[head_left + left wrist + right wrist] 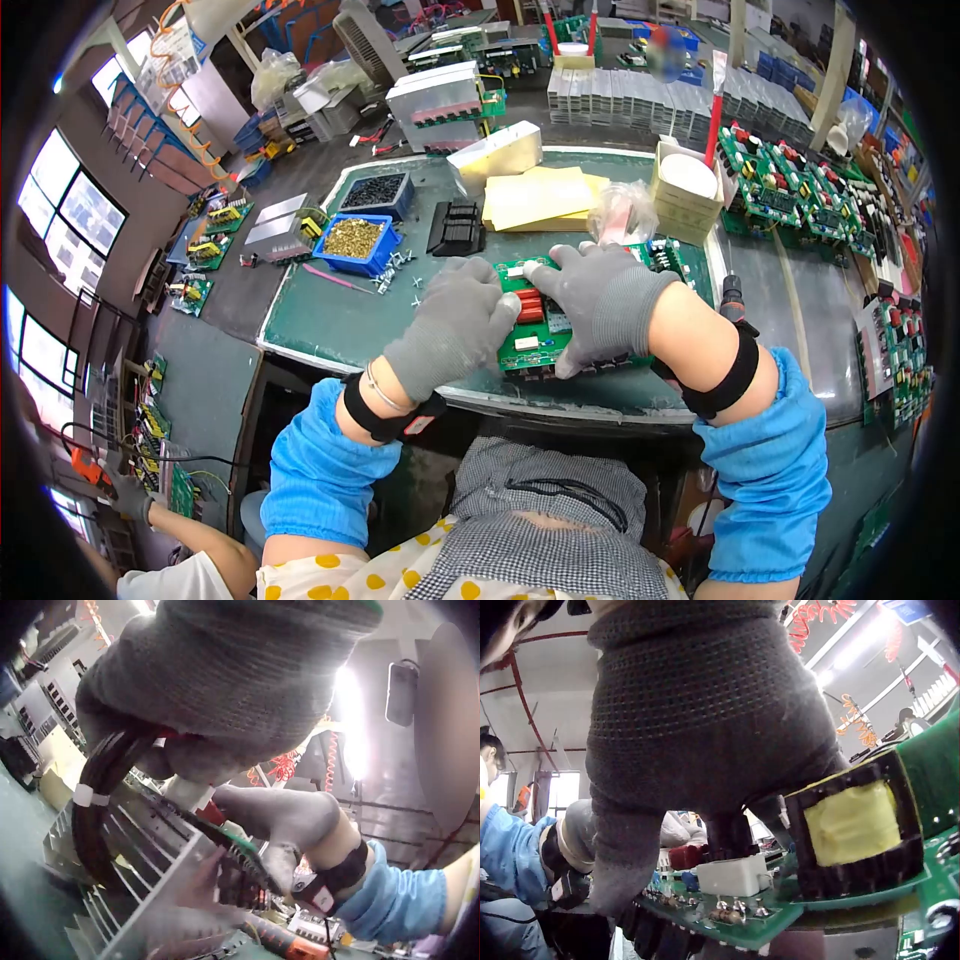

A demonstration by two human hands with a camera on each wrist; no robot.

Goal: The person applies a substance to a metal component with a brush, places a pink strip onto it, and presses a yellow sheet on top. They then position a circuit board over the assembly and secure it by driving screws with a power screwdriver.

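A green circuit board [525,358] with red capacitors [530,306] lies at the table's near side, under both grey-gloved hands. My left hand [447,325] holds its left side with bent fingers, the thumb close to the red capacitors. Spanning the board from above, my right hand [610,300] grips it with the thumb at the near edge and the fingers toward the far edge. The right wrist view shows a white block part [733,876] and a yellow-wrapped transformer [855,825] beside that hand. Below the left hand are metal fins [150,889] and tied black wires [94,832].
Left of the board stand a blue bin of brass-coloured fasteners [352,240] and a bin of black parts [377,193], with loose screws [392,268] nearby. Yellow sheets [540,198] and a black plastic piece [456,229] lie behind. An electric screwdriver [733,292] is at the right.
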